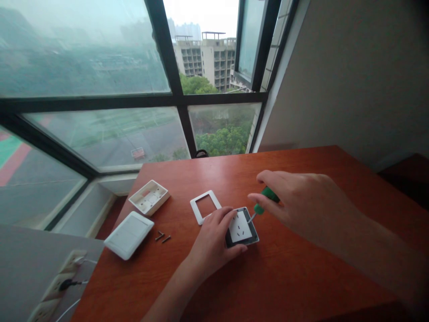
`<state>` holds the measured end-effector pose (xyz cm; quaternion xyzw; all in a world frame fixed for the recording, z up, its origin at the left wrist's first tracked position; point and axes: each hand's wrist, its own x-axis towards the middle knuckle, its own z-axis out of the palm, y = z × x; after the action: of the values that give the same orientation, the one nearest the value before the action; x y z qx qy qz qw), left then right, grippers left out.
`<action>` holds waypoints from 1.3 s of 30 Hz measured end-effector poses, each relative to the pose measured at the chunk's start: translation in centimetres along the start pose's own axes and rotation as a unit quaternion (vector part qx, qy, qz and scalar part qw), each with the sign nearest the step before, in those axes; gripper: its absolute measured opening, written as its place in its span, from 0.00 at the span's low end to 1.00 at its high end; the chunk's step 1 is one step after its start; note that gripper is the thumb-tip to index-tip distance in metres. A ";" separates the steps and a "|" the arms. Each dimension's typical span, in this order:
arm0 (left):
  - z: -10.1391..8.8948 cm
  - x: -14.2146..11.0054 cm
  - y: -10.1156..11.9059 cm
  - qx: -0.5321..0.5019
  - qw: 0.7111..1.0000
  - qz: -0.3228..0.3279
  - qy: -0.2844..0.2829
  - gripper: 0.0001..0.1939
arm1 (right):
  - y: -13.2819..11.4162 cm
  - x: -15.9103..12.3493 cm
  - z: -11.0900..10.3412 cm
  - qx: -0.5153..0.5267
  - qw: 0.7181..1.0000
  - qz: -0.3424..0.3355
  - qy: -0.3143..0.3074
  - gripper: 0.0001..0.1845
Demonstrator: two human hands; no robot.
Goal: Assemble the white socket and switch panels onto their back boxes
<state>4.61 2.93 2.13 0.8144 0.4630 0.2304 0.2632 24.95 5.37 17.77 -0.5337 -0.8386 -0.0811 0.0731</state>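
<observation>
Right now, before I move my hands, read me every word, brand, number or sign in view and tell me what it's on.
No text can be read anywhere.
Socket: slots show, but no legible lettering.
Screwdriver: partly covered, nothing legible.
Frame, box, cover: nothing legible.
Wall sockets: any print is too small and blurred to read.

The left hand [213, 237] holds a wall socket [241, 229] on the brown table [284, 277]. The right hand [296, 194] grips a green screwdriver [270, 194], with its tip at the socket's edge. A white frame [197, 210] lies near the left hand. Farther left are screws [166, 239], a white box [154, 206] and a white panel [129, 235].
</observation>
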 end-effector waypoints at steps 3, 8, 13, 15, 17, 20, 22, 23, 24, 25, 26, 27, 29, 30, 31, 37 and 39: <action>0.0 -0.1 0.0 0.001 1.000 -0.001 -0.002 0.41 | 0.2 0.0 -0.1 0.043 0.999 -0.020 -0.006 0.12; -0.1 -0.1 0.1 0.001 1.000 0.001 0.005 0.42 | 0.1 -0.2 -0.1 0.056 0.998 -0.042 -0.011 0.10; -0.1 0.0 0.1 0.000 1.000 0.003 0.004 0.41 | -0.1 -0.3 0.0 0.023 1.000 -0.014 0.001 0.12; -0.1 0.0 0.0 -0.001 1.000 0.000 0.002 0.41 | 0.0 -0.5 -0.1 0.082 0.995 -0.053 -0.011 0.13; -0.1 0.0 0.0 -0.003 1.000 -0.003 -0.001 0.41 | 0.0 -0.6 -0.1 0.093 0.993 -0.068 -0.015 0.15; -0.1 -0.1 0.0 -0.006 1.000 -0.001 0.000 0.42 | 0.0 -0.5 -0.1 0.016 1.000 -0.023 -0.001 0.15; -0.1 -0.1 0.0 -0.006 1.000 0.001 0.000 0.41 | 0.0 -0.4 -0.2 0.004 1.000 -0.008 0.003 0.15; -0.1 0.0 0.0 -0.005 1.000 0.001 -0.001 0.41 | 0.0 -0.3 -0.2 0.023 1.000 -0.017 0.001 0.15; -0.1 0.0 0.0 -0.003 1.000 0.001 -0.002 0.41 | 0.1 -0.3 -0.3 0.052 0.998 -0.032 -0.003 0.14; 0.0 0.0 0.0 -0.002 1.000 0.001 -0.003 0.41 | 0.1 -0.3 -0.3 0.081 0.995 -0.049 -0.008 0.15; 0.0 0.0 -0.1 -0.001 1.000 0.001 -0.003 0.41 | 0.2 -0.2 -0.3 0.098 0.993 -0.061 -0.011 0.16; 0.0 0.0 -0.1 -0.001 1.000 0.000 -0.003 0.41 | 0.2 -0.2 -0.3 0.097 0.993 -0.063 -0.013 0.15; 0.0 0.0 -0.1 -0.001 1.000 -0.001 0.000 0.41 | 0.2 0.0 -0.1 0.048 0.998 -0.035 -0.009 0.13; 0.0 -0.1 0.0 -0.002 1.000 -0.002 0.002 0.41 | 0.1 0.0 -0.1 0.018 1.000 -0.016 -0.005 0.14; 0.0 -0.1 0.0 -0.003 1.000 -0.002 0.003 0.41 | 0.1 0.1 -0.1 -0.003 1.000 -0.002 -0.002 0.15; -0.1 0.0 0.1 -0.001 1.000 0.000 -0.003 0.40 | 0.1 -0.1 -0.6 0.095 0.992 -0.076 -0.034 0.15; -0.2 0.0 0.1 -0.001 1.000 -0.001 0.000 0.41 | 0.0 -0.1 -0.5 0.067 0.995 -0.066 -0.029 0.11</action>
<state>4.58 2.91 2.32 0.8135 0.4641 0.2306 0.2638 24.98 5.13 18.26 -0.4729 -0.8775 -0.0138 0.0785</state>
